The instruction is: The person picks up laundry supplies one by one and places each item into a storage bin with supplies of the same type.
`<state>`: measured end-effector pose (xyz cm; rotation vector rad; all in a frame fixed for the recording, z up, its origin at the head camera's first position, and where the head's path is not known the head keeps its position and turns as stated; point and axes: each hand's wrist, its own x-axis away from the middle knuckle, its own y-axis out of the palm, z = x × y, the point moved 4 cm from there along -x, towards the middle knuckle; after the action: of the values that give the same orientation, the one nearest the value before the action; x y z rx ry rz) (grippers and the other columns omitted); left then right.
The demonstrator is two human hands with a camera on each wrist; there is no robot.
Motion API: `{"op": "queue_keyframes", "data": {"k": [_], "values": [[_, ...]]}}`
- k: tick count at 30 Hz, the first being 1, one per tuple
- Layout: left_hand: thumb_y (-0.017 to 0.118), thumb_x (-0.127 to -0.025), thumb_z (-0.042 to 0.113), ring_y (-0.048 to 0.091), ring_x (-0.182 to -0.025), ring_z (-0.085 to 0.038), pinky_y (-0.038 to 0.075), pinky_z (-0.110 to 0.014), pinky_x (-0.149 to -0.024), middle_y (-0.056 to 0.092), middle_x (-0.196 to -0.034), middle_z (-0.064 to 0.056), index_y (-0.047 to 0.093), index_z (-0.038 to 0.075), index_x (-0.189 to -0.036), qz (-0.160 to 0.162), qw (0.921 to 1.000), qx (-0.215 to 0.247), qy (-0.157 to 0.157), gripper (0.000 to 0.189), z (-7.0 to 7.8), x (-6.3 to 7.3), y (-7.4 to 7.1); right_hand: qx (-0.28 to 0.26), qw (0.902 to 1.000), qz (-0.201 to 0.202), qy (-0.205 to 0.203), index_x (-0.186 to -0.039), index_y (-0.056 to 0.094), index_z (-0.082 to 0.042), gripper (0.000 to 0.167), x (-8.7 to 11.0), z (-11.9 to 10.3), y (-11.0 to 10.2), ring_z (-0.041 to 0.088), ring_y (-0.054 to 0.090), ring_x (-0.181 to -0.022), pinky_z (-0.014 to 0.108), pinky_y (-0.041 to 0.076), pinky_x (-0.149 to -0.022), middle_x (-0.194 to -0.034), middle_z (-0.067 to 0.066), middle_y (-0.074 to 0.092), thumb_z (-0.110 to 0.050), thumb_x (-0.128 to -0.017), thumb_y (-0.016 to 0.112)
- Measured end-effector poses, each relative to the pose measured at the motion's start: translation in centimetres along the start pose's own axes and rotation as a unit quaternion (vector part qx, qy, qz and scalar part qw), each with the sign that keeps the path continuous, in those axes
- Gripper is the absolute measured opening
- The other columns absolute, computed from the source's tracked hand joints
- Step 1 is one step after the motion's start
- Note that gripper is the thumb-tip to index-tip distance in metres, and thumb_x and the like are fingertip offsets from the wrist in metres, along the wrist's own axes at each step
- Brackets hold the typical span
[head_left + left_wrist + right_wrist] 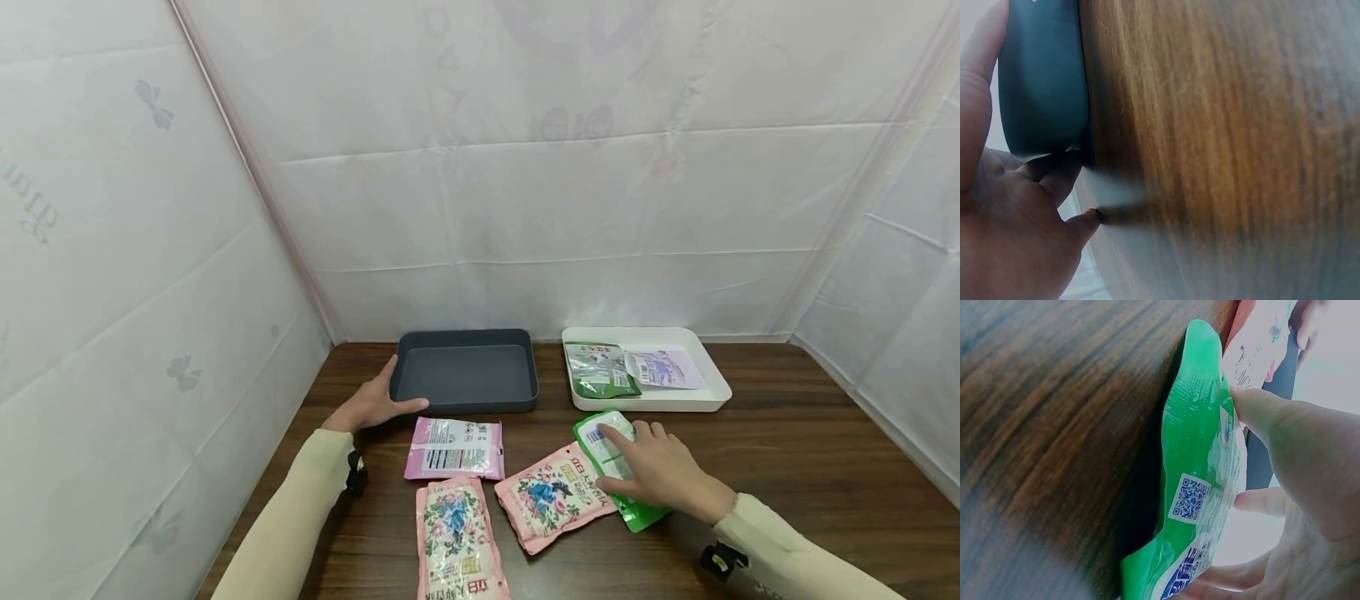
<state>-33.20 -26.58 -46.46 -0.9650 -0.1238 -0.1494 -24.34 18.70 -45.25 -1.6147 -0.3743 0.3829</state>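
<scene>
My left hand point(377, 398) rests against the front left corner of a dark grey tray point(465, 408), thumb along its front wall and the other fingers at its left side. In the left wrist view the tray's dark side point(1044, 81) lies between the thumb and the fingers. My right hand point(663, 468) lies over a green and white pouch point(643, 515), its thumb and fingertips touching the packaging. The right wrist view shows the pouch's green face with a QR code point(1189, 499). This pouch partly overlaps a pink floral pouch point(551, 500).
A white tray point(667, 403) at the back right holds a green and silver packet point(600, 371) and a lilac packet point(666, 369). A pink-purple packet point(455, 448) lies before the grey tray. Nearer are stacked pink floral pouches point(459, 537). White sheeting point(525, 208) hangs behind the wooden table point(780, 433).
</scene>
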Motion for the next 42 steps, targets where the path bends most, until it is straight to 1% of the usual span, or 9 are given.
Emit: {"op": "queue_keyframes", "data": {"k": [4,13,20,28,36,42], "values": [[0.074,-0.082,0.071,0.023,-0.149,-0.052,0.026,-0.067,-0.117,0.012,-0.166,-0.032,-0.004,0.006,-0.165,0.001,1.0000,-0.001,0.004,0.131,0.02,0.02,-0.02,0.002,1.0000,0.001,0.001,-0.147,0.057,-0.018,0.082,-0.04,-0.02,0.04,0.033,0.055,-0.095,0.054,0.052,-0.075,-0.119,0.024,0.058,-0.066,-0.084,0.073],[0.074,-0.082,0.070,0.024,-0.149,-0.052,0.026,-0.067,-0.116,0.013,-0.166,-0.032,-0.004,0.007,-0.165,0.001,1.0000,0.001,0.003,0.130,-0.13,-0.12,0.00,0.000,1.0000,-0.001,0.000,-0.148,0.057,-0.018,0.081,-0.06,-0.04,0.02,0.033,0.055,-0.095,0.054,0.052,-0.075,-0.119,0.024,0.059,-0.066,-0.084,0.073],[0.074,-0.082,0.070,0.024,-0.149,-0.053,0.026,-0.067,-0.116,0.012,-0.166,-0.032,-0.004,0.007,-0.165,0.002,1.0000,0.002,-0.001,0.130,-0.13,-0.13,0.00,0.003,0.9999,-0.009,0.004,-0.147,0.057,-0.018,0.083,-0.05,-0.16,-0.10,0.031,0.054,-0.090,0.051,0.051,-0.072,-0.111,0.022,0.061,-0.070,-0.084,0.071],[0.074,-0.083,0.069,0.023,-0.149,-0.053,0.026,-0.067,-0.116,0.012,-0.166,-0.031,-0.005,0.007,-0.165,0.001,1.0000,0.002,0.000,0.129,-0.05,-0.02,0.00,0.005,0.9999,-0.011,0.003,-0.148,0.057,-0.020,0.084,-0.05,-0.30,-0.21,0.029,0.052,-0.087,0.048,0.049,-0.069,-0.107,0.020,0.061,-0.072,-0.083,0.070],[0.074,-0.082,0.070,0.023,-0.149,-0.053,0.026,-0.067,-0.116,0.012,-0.166,-0.032,-0.005,0.008,-0.165,0.001,1.0000,0.002,-0.002,0.130,-0.08,-0.03,0.02,-0.005,0.9998,-0.019,0.010,-0.148,0.056,-0.020,0.083,-0.10,-0.31,-0.16,0.027,0.050,-0.086,0.046,0.049,-0.063,-0.109,0.020,0.060,-0.070,-0.084,0.071],[0.074,-0.081,0.071,0.023,-0.149,-0.053,0.026,-0.068,-0.116,0.012,-0.166,-0.031,-0.004,0.009,-0.165,0.003,1.0000,0.002,-0.005,0.130,-0.23,-0.14,0.12,-0.012,0.9996,-0.020,0.017,-0.149,0.056,-0.020,0.080,-0.02,-0.29,-0.10,0.027,0.050,-0.086,0.042,0.047,-0.060,-0.110,0.021,0.060,-0.065,-0.085,0.074]]}}
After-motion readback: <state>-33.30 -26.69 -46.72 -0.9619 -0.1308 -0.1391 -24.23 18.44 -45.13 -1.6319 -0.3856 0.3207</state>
